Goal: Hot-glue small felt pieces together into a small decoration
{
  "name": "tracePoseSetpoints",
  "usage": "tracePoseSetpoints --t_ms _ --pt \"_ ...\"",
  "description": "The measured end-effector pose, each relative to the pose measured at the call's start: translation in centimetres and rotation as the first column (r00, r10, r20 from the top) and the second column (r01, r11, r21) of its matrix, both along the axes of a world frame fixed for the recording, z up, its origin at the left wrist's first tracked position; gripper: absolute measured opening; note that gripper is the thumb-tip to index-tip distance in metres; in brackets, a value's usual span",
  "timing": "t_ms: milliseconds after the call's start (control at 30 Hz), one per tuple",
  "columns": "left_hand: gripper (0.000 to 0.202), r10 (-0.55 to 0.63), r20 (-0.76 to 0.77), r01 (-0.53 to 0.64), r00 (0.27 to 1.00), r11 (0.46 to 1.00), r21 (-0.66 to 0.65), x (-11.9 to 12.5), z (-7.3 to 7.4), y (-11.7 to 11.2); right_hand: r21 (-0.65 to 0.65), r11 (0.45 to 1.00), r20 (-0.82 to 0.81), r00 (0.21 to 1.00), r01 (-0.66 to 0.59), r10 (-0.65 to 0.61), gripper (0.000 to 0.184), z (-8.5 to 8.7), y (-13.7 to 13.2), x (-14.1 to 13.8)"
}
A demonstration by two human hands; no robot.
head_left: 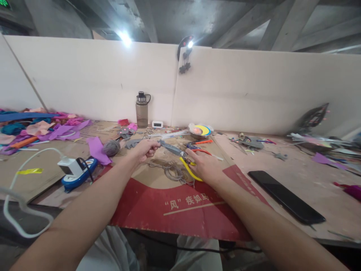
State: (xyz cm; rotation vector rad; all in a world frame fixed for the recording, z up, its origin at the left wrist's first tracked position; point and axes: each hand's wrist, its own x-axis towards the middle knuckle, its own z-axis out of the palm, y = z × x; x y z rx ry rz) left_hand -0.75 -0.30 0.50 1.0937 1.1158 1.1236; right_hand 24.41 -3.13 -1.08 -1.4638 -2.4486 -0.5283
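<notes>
My right hand (pixel 204 163) is closed around pliers (pixel 191 172) with a curved yellow handle and a silver pivot; a red curved handle shows beside the fingers, and I cannot tell if it belongs to the same tool. A narrow grey strip (pixel 172 149) runs from the pliers' head to my left hand (pixel 148 149), whose fingers pinch its far end. Below the strip, a loose coil of grey cord (pixel 173 173) lies on the red and brown cardboard (pixel 146 203). A ball of grey yarn (pixel 111 148) sits left of my left hand.
A bottle (pixel 141 113) and small white clock (pixel 157 124) stand by the partition. A bowl (pixel 199 132) is behind my hands. At left are a blue power strip (pixel 80 177) with a white cable and fabric scraps (pixel 42 130). A black phone (pixel 284 195) lies right.
</notes>
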Motion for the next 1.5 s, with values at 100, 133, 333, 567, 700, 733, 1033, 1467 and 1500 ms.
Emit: tracePoseSetpoints --t_ms 100,133,333,567,700,733,1033,1467,1500 --pt "0.016 0.041 0.009 -0.041 0.999 0.999 0.006 0.1 0.0 0.0 -0.011 1.000 -0.011 1.000 -0.003 0.002 0.039 -0.2 0.1 0.0" --pt "0.016 0.064 0.013 -0.064 0.998 0.998 0.008 0.2 0.0 0.0 -0.017 1.000 -0.016 1.000 -0.006 0.005 0.039 -0.3 0.1 0.0" --pt "0.008 0.136 0.004 -0.136 0.991 0.991 -0.009 0.5 0.1 -0.2 -0.046 0.998 -0.029 0.999 -0.031 0.029 0.042 -0.7 0.3 0.0" --pt "0.006 0.166 -0.011 -0.166 0.986 0.985 0.043 0.2 -1.1 0.5 -0.057 0.998 0.006 0.999 -0.031 0.032 0.039 -0.6 0.0 -0.3" --pt "0.008 0.169 0.000 -0.168 0.986 0.983 0.076 0.3 -1.3 0.8 -0.052 0.998 0.036 0.999 -0.019 0.021 0.038 -0.6 -0.1 -0.5" --pt "0.008 0.170 0.002 -0.170 0.985 0.983 0.070 0.3 -1.3 0.7 -0.052 0.999 0.048 0.999 -0.016 0.019 0.038 -0.6 -0.1 -0.5" --pt "0.010 0.172 -0.050 -0.172 0.984 0.985 0.003 -0.2 -1.4 1.0 -0.079 0.996 0.143 0.989 -0.030 0.041 0.042 -1.0 -0.2 -1.1" --pt "0.017 0.148 -0.071 -0.154 0.986 0.984 -0.086 -0.3 -0.6 0.6 -0.113 0.992 0.125 0.990 -0.058 0.072 0.046 -0.7 -0.5 -1.1" --pt "0.017 0.144 -0.068 -0.150 0.987 0.984 -0.092 -0.3 -0.6 0.5 -0.117 0.991 0.114 0.991 -0.064 0.077 0.045 -0.7 -0.5 -1.0"
